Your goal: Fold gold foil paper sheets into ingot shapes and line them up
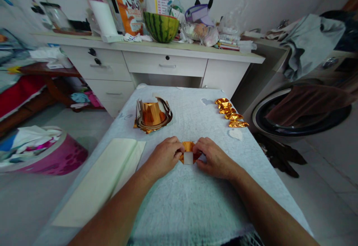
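Note:
A small sheet of gold foil paper [188, 147], partly folded with a pale inner face showing, lies between my hands at the middle of the cloth-covered table. My left hand [167, 154] pinches its left end, and my right hand [213, 156] pinches its right end. Beyond my left hand sits a curled stack of gold foil sheets [152, 114]. Several folded gold foil ingots [229, 112] form a slanting row near the table's right edge. To the left, a folded pale paper sheet [97, 182] lies flat, partly under my left forearm.
A white desk [165, 60] stands behind the table, carrying a cut watermelon [160, 27], an orange snack bag [129, 7] and plastic bags. At right is a front-loading washing machine [258, 115] with clothes. A pink bin [67, 156] full of waste stands at left.

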Tool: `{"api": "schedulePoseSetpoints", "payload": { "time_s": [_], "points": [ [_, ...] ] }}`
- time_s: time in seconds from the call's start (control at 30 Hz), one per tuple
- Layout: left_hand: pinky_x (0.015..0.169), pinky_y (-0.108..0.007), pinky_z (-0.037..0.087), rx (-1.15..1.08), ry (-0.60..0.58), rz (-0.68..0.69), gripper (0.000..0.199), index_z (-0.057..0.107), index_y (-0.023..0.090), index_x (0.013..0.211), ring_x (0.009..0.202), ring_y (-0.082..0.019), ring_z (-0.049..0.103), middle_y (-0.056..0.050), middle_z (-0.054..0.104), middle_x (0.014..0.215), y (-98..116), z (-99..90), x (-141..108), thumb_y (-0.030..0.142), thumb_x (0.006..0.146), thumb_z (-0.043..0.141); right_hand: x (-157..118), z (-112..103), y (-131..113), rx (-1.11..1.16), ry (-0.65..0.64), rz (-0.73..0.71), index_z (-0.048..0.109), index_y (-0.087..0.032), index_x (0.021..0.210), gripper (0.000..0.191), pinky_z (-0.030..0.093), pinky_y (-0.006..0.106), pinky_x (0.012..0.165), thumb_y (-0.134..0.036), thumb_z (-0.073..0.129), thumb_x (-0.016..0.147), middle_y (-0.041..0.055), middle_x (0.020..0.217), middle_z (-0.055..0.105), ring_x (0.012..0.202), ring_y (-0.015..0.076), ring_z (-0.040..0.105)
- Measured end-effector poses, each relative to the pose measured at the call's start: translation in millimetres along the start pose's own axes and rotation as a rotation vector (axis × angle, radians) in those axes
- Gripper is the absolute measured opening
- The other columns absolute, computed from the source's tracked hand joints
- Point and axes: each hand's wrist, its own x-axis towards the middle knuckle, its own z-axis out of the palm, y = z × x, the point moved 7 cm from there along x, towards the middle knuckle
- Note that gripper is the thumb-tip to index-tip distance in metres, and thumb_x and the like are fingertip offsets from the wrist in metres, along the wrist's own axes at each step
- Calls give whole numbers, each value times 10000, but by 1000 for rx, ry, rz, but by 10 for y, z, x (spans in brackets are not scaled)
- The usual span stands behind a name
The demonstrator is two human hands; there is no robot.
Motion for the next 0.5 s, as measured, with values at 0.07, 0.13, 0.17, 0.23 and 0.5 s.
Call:
{"api": "schedulePoseSetpoints", "payload": {
  "time_s": [0.07,0.13,0.17,0.23,0.5],
  "points": [
    [778,-293,438,3,-5,9,194,651,208,804,866,-174,562,-19,586,856,10,-6,-6,84,774,505,4,5,5,-16,-5,0,579,-179,859,199,365,306,765,-63,589,697,33,853,563,822,182,484],
    [774,-296,436,3,-10,15,175,642,207,785,868,-178,559,-18,586,847,13,-12,-12,90,766,514,6,15,4,-21,-16,-14,592,-180,856,181,367,305,765,-63,588,718,36,853,569,826,182,487],
    [771,-297,434,1,-14,18,169,637,206,774,864,-178,558,-16,584,839,12,-12,-17,89,760,516,5,19,1,-19,-24,-25,599,-182,859,180,369,305,767,-63,586,725,37,856,572,831,183,488],
    [769,-296,431,-5,-19,27,175,630,206,765,858,-177,552,-13,575,828,7,-6,-27,78,744,513,0,19,-5,-16,-33,-40,608,-185,870,193,375,306,775,-56,582,729,38,871,579,845,184,491],
    [795,-306,428,-8,-40,48,178,603,212,821,886,-186,521,-12,538,867,-14,21,-70,101,693,548,0,-3,-46,-59,-35,-76,652,-190,910,246,396,297,776,-30,555,750,37,869,596,857,175,509]
  ]
}}
